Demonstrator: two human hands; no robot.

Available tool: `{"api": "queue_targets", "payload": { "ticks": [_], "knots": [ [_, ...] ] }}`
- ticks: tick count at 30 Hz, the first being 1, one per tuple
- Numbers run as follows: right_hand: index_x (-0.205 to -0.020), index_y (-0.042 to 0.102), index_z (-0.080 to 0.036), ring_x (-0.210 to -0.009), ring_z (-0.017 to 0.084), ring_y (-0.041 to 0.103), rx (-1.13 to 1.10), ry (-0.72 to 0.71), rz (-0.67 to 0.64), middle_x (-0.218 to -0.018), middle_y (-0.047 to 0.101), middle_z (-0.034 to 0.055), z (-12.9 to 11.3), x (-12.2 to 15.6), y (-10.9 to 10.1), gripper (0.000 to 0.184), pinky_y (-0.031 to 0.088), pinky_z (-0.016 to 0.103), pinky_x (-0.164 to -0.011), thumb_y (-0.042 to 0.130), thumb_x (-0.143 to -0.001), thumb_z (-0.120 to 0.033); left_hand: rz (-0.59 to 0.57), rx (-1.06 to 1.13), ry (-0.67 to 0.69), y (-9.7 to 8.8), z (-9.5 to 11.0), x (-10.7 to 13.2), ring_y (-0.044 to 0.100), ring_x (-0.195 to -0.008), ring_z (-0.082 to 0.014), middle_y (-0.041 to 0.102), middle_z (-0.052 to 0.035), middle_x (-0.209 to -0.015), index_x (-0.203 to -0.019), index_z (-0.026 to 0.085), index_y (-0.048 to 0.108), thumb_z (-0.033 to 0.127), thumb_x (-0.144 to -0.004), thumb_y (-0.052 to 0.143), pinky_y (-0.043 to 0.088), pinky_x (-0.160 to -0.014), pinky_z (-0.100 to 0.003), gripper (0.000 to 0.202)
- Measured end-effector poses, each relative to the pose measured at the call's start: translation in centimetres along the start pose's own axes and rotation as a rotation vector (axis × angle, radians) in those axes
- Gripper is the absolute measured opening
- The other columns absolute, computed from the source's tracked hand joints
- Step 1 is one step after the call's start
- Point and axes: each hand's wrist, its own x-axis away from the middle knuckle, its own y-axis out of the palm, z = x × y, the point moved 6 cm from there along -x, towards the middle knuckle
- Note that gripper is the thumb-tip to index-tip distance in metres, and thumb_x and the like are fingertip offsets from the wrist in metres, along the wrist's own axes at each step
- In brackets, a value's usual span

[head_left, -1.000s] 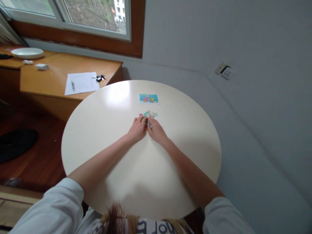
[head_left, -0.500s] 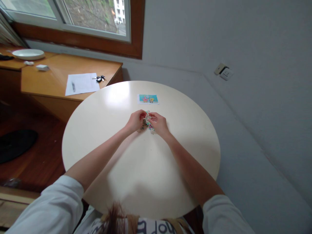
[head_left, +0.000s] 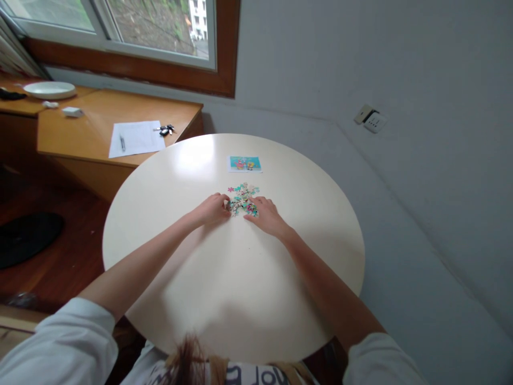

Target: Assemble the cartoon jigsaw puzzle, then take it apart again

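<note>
A small heap of coloured jigsaw pieces lies near the middle of a round cream table. My left hand rests on the table at the heap's left edge, fingers curled with the tips among the pieces. My right hand lies at the heap's right edge, fingers bent and touching the pieces. What either hand pinches is too small to make out. A cartoon reference picture lies flat beyond the heap.
A wooden desk at the left carries a sheet of paper with a pen, keys and a white plate. A window sits above it. A grey wall with a socket runs along the right.
Both hands lifted a bunch of pieces off the table half a second ago, then came down; the pieces now lie spread on the table with the hands at either side.
</note>
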Motion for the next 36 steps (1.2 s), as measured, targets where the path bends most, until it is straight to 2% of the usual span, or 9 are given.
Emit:
{"api": "queue_targets", "payload": {
  "ticks": [4,13,18,23,26,28,31,33,36],
  "knots": [
    [-0.115,0.06,-0.016,-0.106,0.024,0.054,0.018,-0.038,0.074,-0.113,0.058,0.0139,-1.7,-0.8,0.7,0.031,0.042,0.038,-0.096,0.053,-0.085,-0.019,0.029,-0.008,0.002,0.8,1.4,-0.5,0.065,-0.073,-0.0213,0.069,-0.0073,-0.08,-0.09,0.016,0.063,0.02,-0.076,0.052,0.047,-0.065,-0.027,0.018],
    [-0.092,0.067,-0.017,-0.093,0.02,0.062,-0.116,-0.039,0.129,-0.096,0.067,0.0081,-1.5,-2.5,-0.2,0.019,0.047,0.033,-0.089,0.057,-0.078,-0.009,0.111,0.061,0.024,-0.1,1.5,-1.1,0.063,-0.066,-0.0186,0.07,-0.0046,-0.073,-0.084,0.017,0.065,0.021,-0.077,0.05,0.045,-0.061,-0.025,0.017],
    [-0.093,0.07,-0.02,-0.082,0.017,0.066,-0.268,-0.035,0.191,-0.093,0.071,0.0041,-1.5,-2.7,-2.3,0.022,0.052,0.031,-0.082,0.056,-0.078,-0.011,0.173,0.144,0.018,-2.3,1.9,-1.1,0.063,-0.066,-0.0172,0.069,-0.0033,-0.072,-0.092,0.016,0.068,0.021,-0.078,0.052,0.047,-0.065,-0.026,0.022],
    [-0.111,0.066,-0.021,-0.093,0.017,0.066,-0.344,-0.068,0.153,-0.11,0.069,0.0055,-1.0,-2.3,-3.2,0.035,0.053,0.032,-0.084,0.054,-0.079,-0.011,0.169,0.213,0.015,-3.2,1.8,-0.8,0.063,-0.068,-0.0172,0.07,-0.0043,-0.077,-0.096,0.017,0.069,0.021,-0.08,0.05,0.048,-0.068,-0.027,0.025],
    [-0.126,0.056,-0.018,-0.117,0.022,0.056,-0.274,-0.112,0.094,-0.129,0.058,0.0112,-0.6,-1.8,-2.7,0.048,0.044,0.038,-0.101,0.061,-0.078,-0.019,0.129,0.193,0.013,-2.4,0.9,-0.7,0.063,-0.071,-0.0178,0.069,-0.0057,-0.083,-0.106,0.016,0.066,0.024,-0.08,0.052,0.049,-0.072,-0.029,0.031],
    [-0.136,0.045,-0.017,-0.134,0.027,0.038,-0.207,-0.103,0.033,-0.143,0.043,0.0148,-0.2,-1.5,-1.8,0.066,0.032,0.043,-0.11,0.067,-0.076,-0.033,0.101,0.169,0.017,-1.6,0.3,-0.6,0.063,-0.074,-0.0182,0.068,-0.0075,-0.092,-0.115,0.015,0.061,0.027,-0.076,0.058,0.049,-0.074,-0.029,0.041],
    [-0.147,0.026,-0.017,-0.143,0.031,0.016,-0.126,-0.013,-0.057,-0.154,0.023,0.0165,0.5,-1.0,0.0,0.088,0.021,0.048,-0.114,0.065,-0.074,-0.051,0.082,0.101,0.018,-0.4,-0.4,-0.5,0.063,-0.085,-0.0222,0.064,-0.0107,-0.102,-0.123,0.015,0.055,0.033,-0.068,0.069,0.049,-0.08,-0.032,0.06],
    [-0.148,0.02,-0.017,-0.144,0.031,0.011,-0.072,0.021,-0.087,-0.155,0.017,0.0167,0.4,-0.8,1.1,0.089,0.017,0.049,-0.114,0.059,-0.078,-0.055,0.081,0.055,0.011,0.4,-0.5,-0.5,0.061,-0.09,-0.025,0.063,-0.0123,-0.103,-0.121,0.014,0.056,0.034,-0.067,0.071,0.048,-0.083,-0.035,0.06],
    [-0.147,0.025,-0.016,-0.143,0.029,0.015,0.009,0.028,-0.07,-0.154,0.021,0.0168,-0.2,-0.9,2.3,0.074,0.014,0.049,-0.114,0.048,-0.087,-0.051,0.089,0.04,0.004,1.3,0.0,-0.6,0.061,-0.088,-0.024,0.062,-0.0123,-0.1,-0.109,0.014,0.062,0.028,-0.073,0.063,0.048,-0.082,-0.033,0.038]
  ]
}}
